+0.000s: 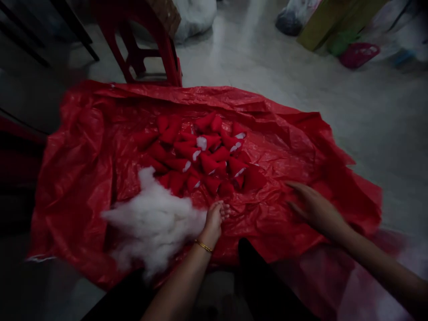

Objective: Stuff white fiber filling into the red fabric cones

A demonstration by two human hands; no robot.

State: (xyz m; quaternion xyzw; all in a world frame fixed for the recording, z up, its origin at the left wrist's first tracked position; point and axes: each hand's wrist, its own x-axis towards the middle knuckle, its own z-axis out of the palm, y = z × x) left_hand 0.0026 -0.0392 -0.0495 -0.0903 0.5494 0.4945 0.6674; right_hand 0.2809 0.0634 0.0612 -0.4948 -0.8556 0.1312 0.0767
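My left hand [216, 216], with a gold bangle [203, 245] at the wrist, is beside the right edge of a loose heap of white stuffing fibre [160, 223]. Its fingers are half curled and a little apart, and I see nothing in them. To the right, my right hand [309, 204] hovers low over the red plastic sheet [80, 178], thumb and fingers stretched apart, holding nothing visible. Beyond both hands lies a pile of small red fabric cones [220, 154]; several show white fibre at their open ends. The picture is dim and somewhat blurred.
A red plastic stool [172, 62] stands on the floor behind the sheet. At the back are a whitish bag [195, 18], a dark bundle [288, 22] and a pink basket [358, 55]. Translucent plastic [371, 290] lies at the lower right, under my right forearm.
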